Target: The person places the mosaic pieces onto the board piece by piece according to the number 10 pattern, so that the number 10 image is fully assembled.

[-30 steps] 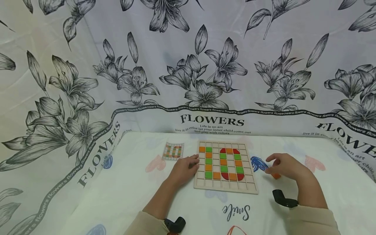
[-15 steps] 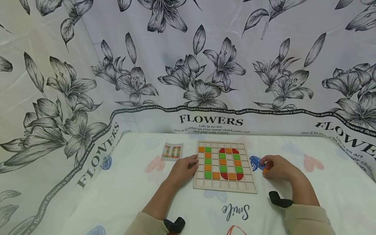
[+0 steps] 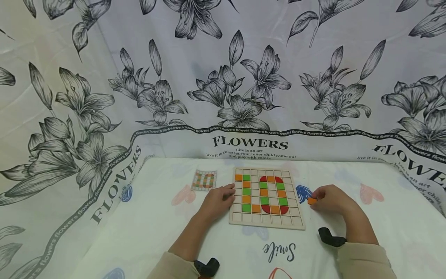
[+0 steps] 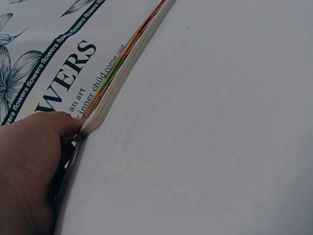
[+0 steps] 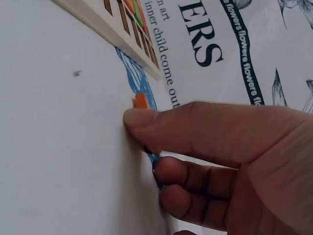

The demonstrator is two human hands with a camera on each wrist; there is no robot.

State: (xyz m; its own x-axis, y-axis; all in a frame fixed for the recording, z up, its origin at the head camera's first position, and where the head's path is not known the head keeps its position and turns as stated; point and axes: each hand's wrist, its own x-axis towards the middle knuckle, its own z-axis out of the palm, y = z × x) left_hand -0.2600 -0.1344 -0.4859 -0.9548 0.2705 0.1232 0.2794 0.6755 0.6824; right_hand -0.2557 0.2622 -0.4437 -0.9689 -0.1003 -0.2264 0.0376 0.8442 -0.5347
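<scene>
A wooden grid board (image 3: 267,225) lies on the white cloth, with orange, green and red tiles filling squares in a "10" pattern. My left hand (image 3: 216,203) rests at its left edge, fingertips touching the frame. In the left wrist view the thumb (image 4: 61,122) meets the end of the board (image 4: 122,73); the other fingers are largely hidden. Right of the board, my right hand (image 3: 331,198) pinches a small orange square tile (image 3: 312,200) between thumb and fingers. The right wrist view shows this tile (image 5: 141,101) sticking out past the thumb, low over the cloth.
A small pattern card (image 3: 204,180) lies behind my left hand, left of the board. Black camera mounts sit on the left wrist (image 3: 207,267) and right wrist (image 3: 331,237). A flower-printed curtain (image 3: 163,143) rises behind the table.
My right hand has moved left towards the board and picked up the orange tile, which lay beneath it on the cloth a second ago. The left hand and the board keep their places.
</scene>
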